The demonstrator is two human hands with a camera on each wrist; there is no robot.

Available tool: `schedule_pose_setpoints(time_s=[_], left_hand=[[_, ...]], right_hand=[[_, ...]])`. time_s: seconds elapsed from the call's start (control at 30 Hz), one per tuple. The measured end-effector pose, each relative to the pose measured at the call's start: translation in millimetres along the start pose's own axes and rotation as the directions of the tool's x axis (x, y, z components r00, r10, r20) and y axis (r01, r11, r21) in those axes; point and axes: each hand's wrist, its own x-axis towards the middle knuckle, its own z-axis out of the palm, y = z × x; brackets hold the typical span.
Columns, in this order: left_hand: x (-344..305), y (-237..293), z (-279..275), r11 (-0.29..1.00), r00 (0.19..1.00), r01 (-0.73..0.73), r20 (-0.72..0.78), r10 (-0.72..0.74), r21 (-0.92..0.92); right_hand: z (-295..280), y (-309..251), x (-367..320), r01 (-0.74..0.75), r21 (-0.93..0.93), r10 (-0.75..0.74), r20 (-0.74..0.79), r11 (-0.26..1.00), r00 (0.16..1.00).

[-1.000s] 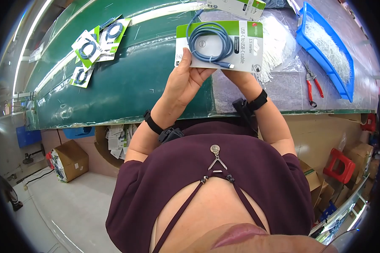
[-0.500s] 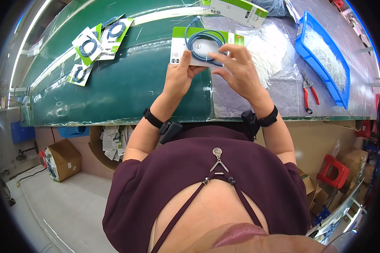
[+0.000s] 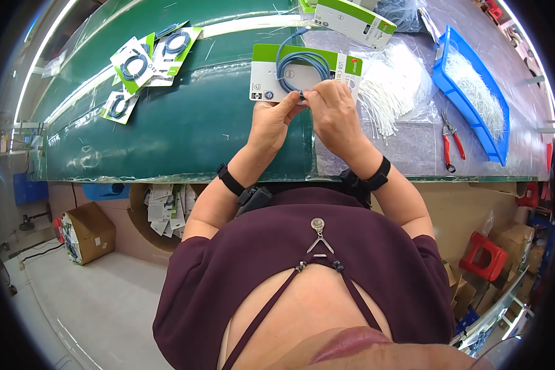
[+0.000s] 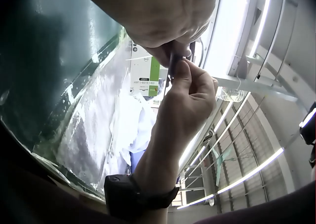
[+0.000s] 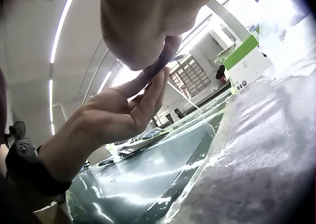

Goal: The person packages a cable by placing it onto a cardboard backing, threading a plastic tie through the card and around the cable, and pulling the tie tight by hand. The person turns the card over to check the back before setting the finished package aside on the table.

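In the head view, a coiled blue USB-C cable [image 3: 305, 57] lies against a white and green packaging card [image 3: 263, 73], one end sticking up past the card's top edge. My left hand [image 3: 270, 126] grips the card at its lower edge, thumb in front by the bottom of the coil. Next to that thumb, my right hand [image 3: 338, 120] pinches the lower part of the cable with thumb and fingers, covering the card's lower right. The left wrist view shows the right hand [image 4: 185, 98] with bent fingers meeting the left hand's fingertips. The pinched cable part is mostly hidden.
White cable ties [image 3: 391, 80] lie in a heap right of the card. Beyond are another card [image 3: 354, 23], red-handled cutters [image 3: 453, 142] and a blue tray [image 3: 441, 77] of clear strips. Several carded cables [image 3: 132, 66] lie at left on the green mat [image 3: 209, 123].
My right hand has come from behind the card to its front, and its fingers have closed on the lower part of the coil. The left hand keeps holding the card.
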Motion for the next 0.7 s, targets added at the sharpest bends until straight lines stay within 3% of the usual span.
schedule_pose_setpoints(time_s=[0.17, 0.2, 0.27, 0.3, 0.33, 0.37, 0.4, 0.5, 0.53, 0.63, 0.7], left_hand=[[6, 1, -10, 0.998, 1.000, -0.012, -0.009, 0.011, -0.065], [7, 4, -11, 0.996, 0.999, -0.054, 0.002, 0.054, -0.073], [4, 8, -12, 0.993, 0.995, -0.097, 0.012, 0.098, -0.075], [-2, 8, -11, 0.993, 0.996, -0.059, 0.061, 0.066, -0.104], [-7, 8, -10, 0.991, 0.993, -0.015, 0.113, 0.030, -0.129], [-10, 9, -9, 0.988, 0.986, 0.032, 0.168, -0.006, -0.153], [-12, 12, -10, 0.989, 0.984, 0.039, 0.179, -0.013, -0.146], [-20, 40, -26, 0.940, 0.890, 0.268, 0.428, -0.158, -0.211], [-21, 49, -28, 0.939, 0.890, 0.276, 0.423, -0.169, -0.205], [-12, 70, -23, 0.937, 0.897, 0.247, 0.308, -0.317, 0.245], [-5, 68, -22, 0.924, 0.897, 0.196, 0.321, -0.304, 0.328]], right_hand=[[7, 9, 2, -0.001, 0.013, 0.002, -0.037, 1.000, 0.999], [5, 12, 5, -0.117, 0.024, 0.120, -0.157, 0.993, 0.980], [0, 18, 7, -0.338, 0.093, 0.348, -0.371, 0.936, 0.861], [2, 22, 4, -0.344, 0.098, 0.355, -0.379, 0.934, 0.855], [7, 29, -2, -0.407, 0.469, 0.543, -0.198, 0.784, 0.816], [11, 38, -8, -0.443, 0.748, 0.635, 0.038, 0.494, 0.772], [10, 45, -9, -0.446, 0.887, 0.617, 0.286, 0.119, 0.733], [-15, 68, -8, -0.521, 0.844, 0.543, 0.382, 0.124, 0.748], [-21, 70, -7, -0.561, 0.818, 0.497, 0.438, 0.125, 0.749], [-24, 70, -2, -0.590, 0.782, 0.442, 0.465, 0.200, 0.767], [-24, 72, 1, -0.599, 0.764, 0.415, 0.477, 0.240, 0.775]])
